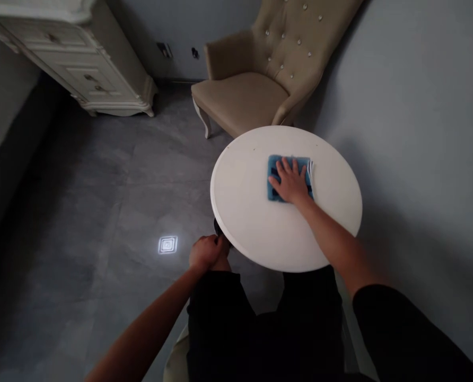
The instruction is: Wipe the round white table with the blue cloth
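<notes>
A round white table point(256, 223) stands in front of me. On its top lies a folded blue cloth point(273, 165) with a white striped edge. My right hand point(290, 182) presses flat on the cloth, fingers spread. My left hand point(205, 252) hangs below the table's near left rim, fingers curled into a loose fist; I cannot tell whether it holds anything. A dark round part of the table's base shows just beside that hand.
A beige tufted armchair point(256, 79) stands right behind the table against a grey wall point(419, 106). A cream dresser point(85, 69) sits at the back left. The grey tiled floor point(101, 212) shows a bright square light reflection point(167, 244). My dark-clothed legs are under the table.
</notes>
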A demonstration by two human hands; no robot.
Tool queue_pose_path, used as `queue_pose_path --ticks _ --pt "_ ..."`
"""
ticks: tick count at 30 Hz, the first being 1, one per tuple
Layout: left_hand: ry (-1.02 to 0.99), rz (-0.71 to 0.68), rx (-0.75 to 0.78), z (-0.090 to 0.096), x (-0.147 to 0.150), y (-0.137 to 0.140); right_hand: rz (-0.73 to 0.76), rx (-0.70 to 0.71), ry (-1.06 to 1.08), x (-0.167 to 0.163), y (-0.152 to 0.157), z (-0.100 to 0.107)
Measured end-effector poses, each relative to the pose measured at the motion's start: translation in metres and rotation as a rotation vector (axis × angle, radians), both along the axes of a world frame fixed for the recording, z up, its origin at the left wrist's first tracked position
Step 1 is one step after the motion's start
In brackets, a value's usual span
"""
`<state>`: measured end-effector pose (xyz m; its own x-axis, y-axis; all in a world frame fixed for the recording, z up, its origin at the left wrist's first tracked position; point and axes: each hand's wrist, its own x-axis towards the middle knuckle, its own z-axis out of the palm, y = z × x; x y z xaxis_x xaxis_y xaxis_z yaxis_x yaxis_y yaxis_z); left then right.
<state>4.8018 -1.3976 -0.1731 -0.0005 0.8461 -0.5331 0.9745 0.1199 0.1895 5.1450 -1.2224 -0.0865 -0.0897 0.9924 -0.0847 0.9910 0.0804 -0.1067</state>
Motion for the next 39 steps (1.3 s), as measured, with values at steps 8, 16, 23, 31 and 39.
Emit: queue_pose_path --ticks 8,16,23,31,39 --pt "0.006 0.051 -0.053 0.003 -0.008 0.014 -0.129 0.051 0.085 0.050 0.224 -0.025" --pt "-0.001 0.042 -0.022 0.000 -0.010 0.010 -0.145 0.035 0.023 0.034 0.180 -0.016" --pt "-0.029 0.057 -0.020 0.005 0.001 -0.001 0.001 0.034 -0.025 -0.011 -0.023 -0.002" --pt "-0.032 0.020 -0.012 0.011 0.007 -0.010 0.150 0.076 -0.006 -0.059 -0.239 -0.016" --pt "0.000 0.001 0.002 0.003 0.002 -0.005 0.121 0.005 0.004 -0.052 -0.110 -0.003"
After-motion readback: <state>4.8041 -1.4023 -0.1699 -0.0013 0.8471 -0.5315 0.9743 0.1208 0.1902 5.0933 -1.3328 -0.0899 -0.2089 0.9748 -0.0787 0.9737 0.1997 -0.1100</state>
